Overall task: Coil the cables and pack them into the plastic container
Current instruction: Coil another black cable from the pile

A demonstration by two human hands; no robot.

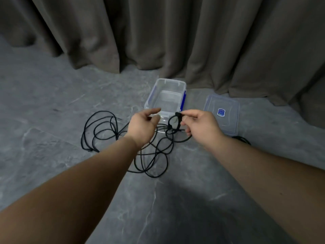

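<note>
The container [165, 95] and its lid [222, 117] were clear, glossy plastic with blue clips, the cable [112, 131] a matt black cord, the floor [52, 106] smooth grey veined stone, and the curtain [175, 32] soft matt brown-grey cloth.

Cable [123, 131]: black, thin, long; uncoiled; lies in loose overlapping loops on the grey floor just in front of the container, spreading left and towards the viewer.
Cable end: raised off the floor, bent into one small loop; plug tip pinched in the right hand [200, 124], in front of the container's near wall.
Second cable [241, 139]: black; only a short part shows, near the lid's front corner.
Container [153, 95]: clear plastic, rectangular, blue side clips; upright, open, no contents.
Lid [232, 120]: clear, blue label on top; flat on the floor, just right of the container, apart from it.
</note>
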